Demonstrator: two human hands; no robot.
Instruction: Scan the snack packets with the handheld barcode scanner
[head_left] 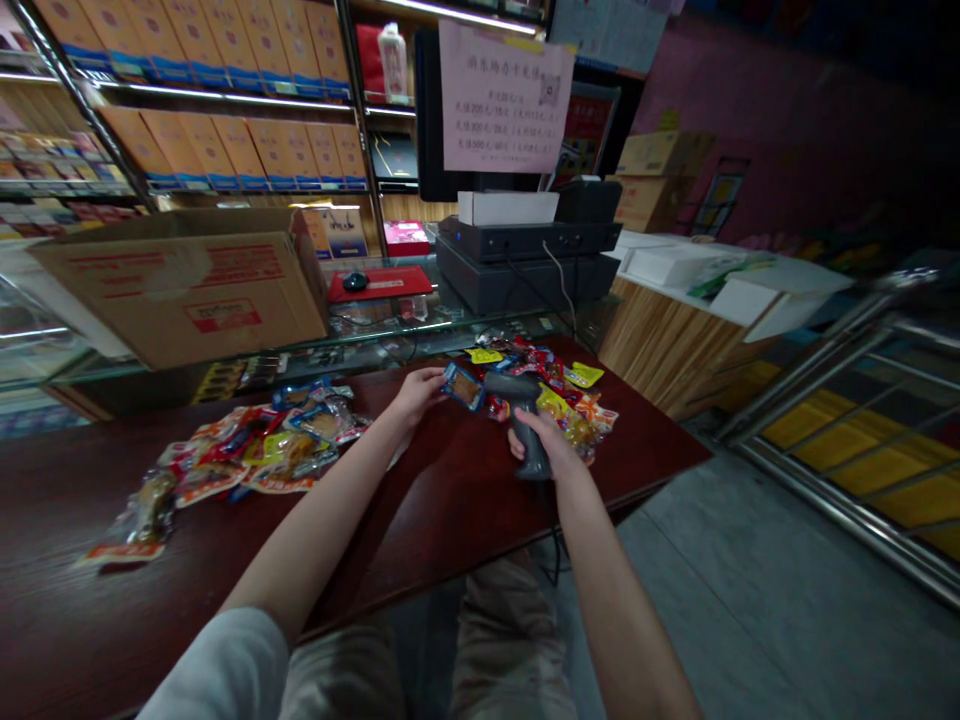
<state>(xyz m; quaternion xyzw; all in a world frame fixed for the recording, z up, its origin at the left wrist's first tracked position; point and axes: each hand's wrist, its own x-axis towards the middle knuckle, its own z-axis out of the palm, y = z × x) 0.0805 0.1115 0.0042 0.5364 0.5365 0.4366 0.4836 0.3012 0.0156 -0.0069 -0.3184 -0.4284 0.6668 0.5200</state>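
Observation:
My right hand (545, 440) is wrapped round the handle of a dark grey barcode scanner (517, 405), whose head points left. My left hand (416, 393) pinches a small blue-edged snack packet (463, 385) and holds it just in front of the scanner head. Both hands hover over a dark red wooden table (450, 510). Behind the scanner lies a pile of red and yellow snack packets (566, 385). A second spread of snack packets (247, 455) lies to the left of my left forearm.
A large cardboard box (187, 285) stands on the glass counter (390, 325) at the left. A cash register (525, 250) with a pink paper notice (504, 95) sits behind. Shelves of orange boxes (217, 90) fill the back wall. A metal railing (847, 380) runs along the right.

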